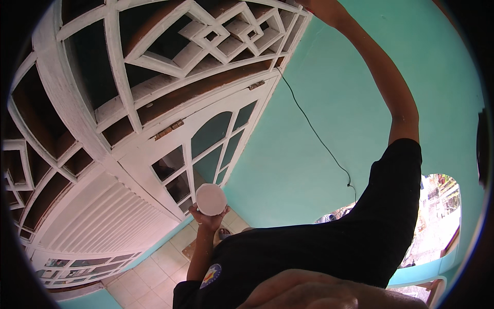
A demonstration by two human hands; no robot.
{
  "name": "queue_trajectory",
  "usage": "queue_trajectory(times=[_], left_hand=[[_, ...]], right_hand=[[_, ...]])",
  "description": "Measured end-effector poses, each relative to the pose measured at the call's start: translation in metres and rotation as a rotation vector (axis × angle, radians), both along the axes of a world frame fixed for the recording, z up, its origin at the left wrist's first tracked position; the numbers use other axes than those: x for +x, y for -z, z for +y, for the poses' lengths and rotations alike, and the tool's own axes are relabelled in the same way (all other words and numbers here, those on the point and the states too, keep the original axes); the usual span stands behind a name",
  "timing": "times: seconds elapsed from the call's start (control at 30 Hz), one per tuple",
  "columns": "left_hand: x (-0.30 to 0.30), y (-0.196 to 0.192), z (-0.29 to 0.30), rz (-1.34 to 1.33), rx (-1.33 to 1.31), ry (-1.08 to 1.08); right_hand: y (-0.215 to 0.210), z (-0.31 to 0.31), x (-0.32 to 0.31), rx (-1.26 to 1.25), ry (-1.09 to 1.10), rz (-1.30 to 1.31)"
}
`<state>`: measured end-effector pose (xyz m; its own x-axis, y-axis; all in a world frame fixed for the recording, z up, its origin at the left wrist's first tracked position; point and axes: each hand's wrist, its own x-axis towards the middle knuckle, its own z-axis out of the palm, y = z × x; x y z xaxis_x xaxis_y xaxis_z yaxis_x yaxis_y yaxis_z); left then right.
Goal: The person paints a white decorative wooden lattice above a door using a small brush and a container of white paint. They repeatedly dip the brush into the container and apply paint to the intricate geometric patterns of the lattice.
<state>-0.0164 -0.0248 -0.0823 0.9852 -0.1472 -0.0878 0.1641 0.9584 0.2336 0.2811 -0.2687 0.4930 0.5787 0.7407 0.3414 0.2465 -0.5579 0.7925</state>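
My left hand (208, 219) is closed round the lower side of a round, whitish tub (211, 199), held out below the white windows. Its pale, flat-looking top faces up; I cannot tell whether that is a lid or the contents. My right arm is stretched high, and my right hand (320, 7) is at the top edge of the picture, beside the corner where the white wooden lattice (182, 67) meets the turquoise wall (319, 190). The fingers of that hand are cut off by the edge, so whatever they may hold is hidden.
A thin dark cable (315, 129) hangs down the turquoise wall. White hinged window panels (188, 144) sit under the lattice, with white louvred boards (103, 211) to the left. Pale floor tiles (154, 273) show below. At the right is a bright opening (435, 216).
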Motion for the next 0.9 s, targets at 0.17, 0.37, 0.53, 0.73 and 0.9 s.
queue_trajectory(times=[0.17,0.37,0.53,0.73,0.9], left_hand=[[0.003,0.003,0.009,0.019,-0.148,0.037],[-0.001,0.010,0.011,0.012,-0.143,0.022],[-0.003,0.020,0.007,-0.007,-0.143,0.024],[0.007,0.023,0.002,0.013,-0.193,0.055],[0.016,0.024,-0.004,-0.043,-0.193,0.050]], right_hand=[[-0.014,0.005,-0.008,-0.248,0.078,0.052],[-0.011,0.009,0.013,-0.117,-0.030,0.042],[-0.043,0.019,-0.040,-0.339,0.198,0.116],[-0.028,0.000,-0.009,-0.330,-0.008,0.104],[-0.032,0.014,-0.037,-0.066,-0.115,0.155]])
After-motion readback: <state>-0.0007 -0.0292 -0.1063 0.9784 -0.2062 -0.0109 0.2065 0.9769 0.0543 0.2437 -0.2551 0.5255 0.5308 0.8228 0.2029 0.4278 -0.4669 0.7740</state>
